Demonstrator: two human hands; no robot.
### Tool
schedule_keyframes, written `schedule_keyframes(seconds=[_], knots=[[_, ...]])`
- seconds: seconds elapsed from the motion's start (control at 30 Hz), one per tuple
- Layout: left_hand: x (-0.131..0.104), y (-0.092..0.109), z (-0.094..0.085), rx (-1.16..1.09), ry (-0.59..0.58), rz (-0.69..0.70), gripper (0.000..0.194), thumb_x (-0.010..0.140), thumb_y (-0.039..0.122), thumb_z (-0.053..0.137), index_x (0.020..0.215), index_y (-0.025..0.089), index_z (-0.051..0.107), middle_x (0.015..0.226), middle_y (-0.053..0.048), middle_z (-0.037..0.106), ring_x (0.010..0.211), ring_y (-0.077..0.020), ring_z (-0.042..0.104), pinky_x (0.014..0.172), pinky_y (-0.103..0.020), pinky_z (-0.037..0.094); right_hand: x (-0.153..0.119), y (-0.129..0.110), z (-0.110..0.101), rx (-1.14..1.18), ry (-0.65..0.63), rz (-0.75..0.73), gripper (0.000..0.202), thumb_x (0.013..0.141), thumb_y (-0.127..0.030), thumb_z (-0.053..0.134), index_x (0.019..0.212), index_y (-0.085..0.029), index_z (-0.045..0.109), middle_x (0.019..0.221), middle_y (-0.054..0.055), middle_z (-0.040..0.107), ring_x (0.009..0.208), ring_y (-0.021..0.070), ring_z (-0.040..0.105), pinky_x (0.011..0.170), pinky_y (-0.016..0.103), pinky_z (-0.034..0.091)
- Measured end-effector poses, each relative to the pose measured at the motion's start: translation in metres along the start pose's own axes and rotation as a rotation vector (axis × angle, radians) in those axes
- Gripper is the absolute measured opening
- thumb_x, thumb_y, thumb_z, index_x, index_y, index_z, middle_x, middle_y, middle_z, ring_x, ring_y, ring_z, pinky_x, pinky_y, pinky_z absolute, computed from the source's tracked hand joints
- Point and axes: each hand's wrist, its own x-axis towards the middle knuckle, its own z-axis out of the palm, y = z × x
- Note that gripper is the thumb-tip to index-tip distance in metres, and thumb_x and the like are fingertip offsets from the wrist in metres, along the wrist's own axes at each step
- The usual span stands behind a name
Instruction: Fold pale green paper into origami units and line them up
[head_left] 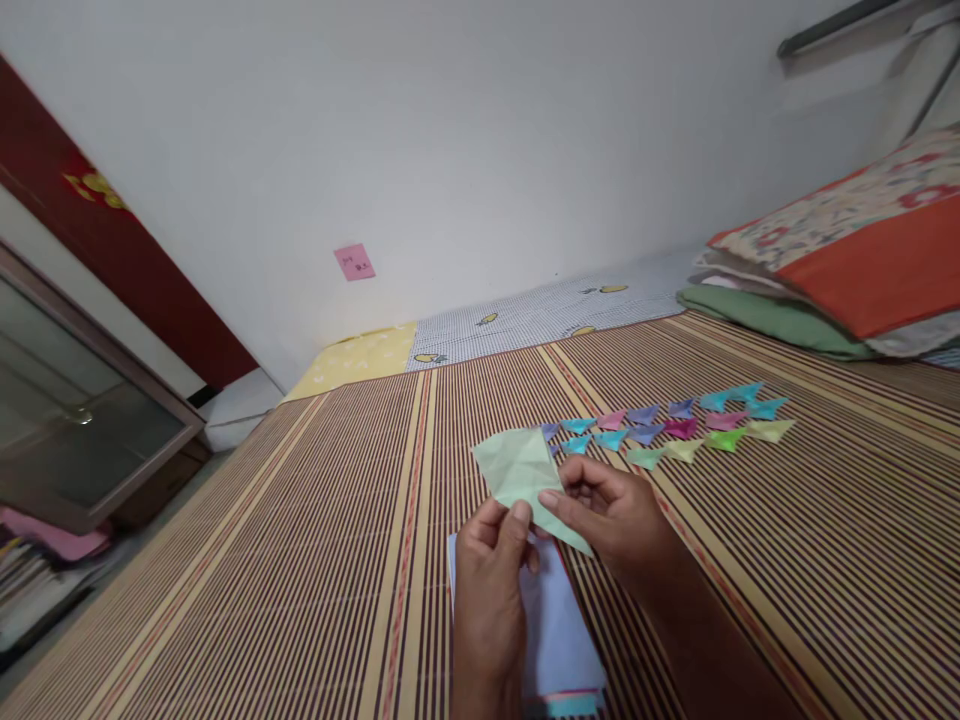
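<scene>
A creased sheet of pale green paper (pixel 517 462) is held up between my two hands, partly folded along its lower edge. My left hand (pixel 491 565) pinches its bottom corner between thumb and fingers. On the right side, my right hand (pixel 604 505) grips the paper with the thumb in front and the fingers curled behind. Below, a stack of paper with a bluish sheet on top (pixel 559 625) lies on the striped mat (pixel 345 560), partly covered by my left hand. Beyond my right hand stand rows of small folded paper shapes (pixel 681 428) in blue, pink, purple, green and yellow.
Folded bedding (pixel 847 260) is piled at the right by the wall. A patterned cloth (pixel 517 318) runs along the wall behind the mat. On the wall is a pink note (pixel 354 262). A glass-fronted cabinet (pixel 82 400) stands at the left.
</scene>
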Motion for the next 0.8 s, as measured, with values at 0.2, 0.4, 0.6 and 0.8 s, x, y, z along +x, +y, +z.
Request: schedule_keyframes(seconds=[0.2, 0.4, 0.6, 0.8], knots=[[0.001, 0.001, 0.006, -0.099, 0.052, -0.057, 0.029, 0.072, 0.033, 0.086, 0.087, 0.011, 0.076, 0.080, -0.006, 0.075, 0.052, -0.0089, 0.058, 0.051, -0.020, 0.048, 0.000, -0.001, -0.003, -0.080, -0.029, 0.002, 0.028, 0.084, -0.041, 0.071, 0.071, -0.019, 0.059, 0.062, -0.004, 0.048, 0.058, 0.0122, 0.043, 0.053, 0.025, 0.034], [0.001, 0.003, -0.003, 0.050, 0.103, 0.014, 0.024, 0.081, 0.033, 0.081, 0.086, 0.012, 0.070, 0.067, -0.001, 0.071, 0.050, -0.0069, 0.056, 0.050, -0.015, 0.044, 0.002, -0.002, -0.006, -0.058, -0.030, 0.015, 0.026, 0.087, -0.039, 0.070, 0.073, -0.019, 0.062, 0.063, -0.004, 0.051, 0.059, 0.0128, 0.044, 0.055, 0.025, 0.035], [-0.001, 0.018, -0.008, -0.151, -0.080, -0.188, 0.041, 0.078, 0.043, 0.083, 0.101, 0.014, 0.065, 0.065, -0.011, 0.078, 0.037, -0.0121, 0.060, 0.035, -0.014, 0.034, 0.004, -0.003, -0.010, -0.115, 0.041, -0.191, 0.017, 0.089, -0.030, 0.070, 0.076, -0.020, 0.066, 0.073, -0.002, 0.056, 0.069, 0.0148, 0.053, 0.064, 0.027, 0.042], [0.001, 0.020, -0.009, -0.491, -0.231, -0.367, 0.032, 0.071, 0.044, 0.088, 0.079, 0.016, 0.075, 0.096, -0.017, 0.082, 0.070, -0.0218, 0.079, 0.051, -0.018, 0.055, 0.007, -0.008, -0.019, -0.257, -0.073, -0.442, 0.014, 0.091, -0.019, 0.066, 0.077, -0.022, 0.068, 0.085, 0.002, 0.065, 0.087, 0.0191, 0.063, 0.080, 0.031, 0.049]])
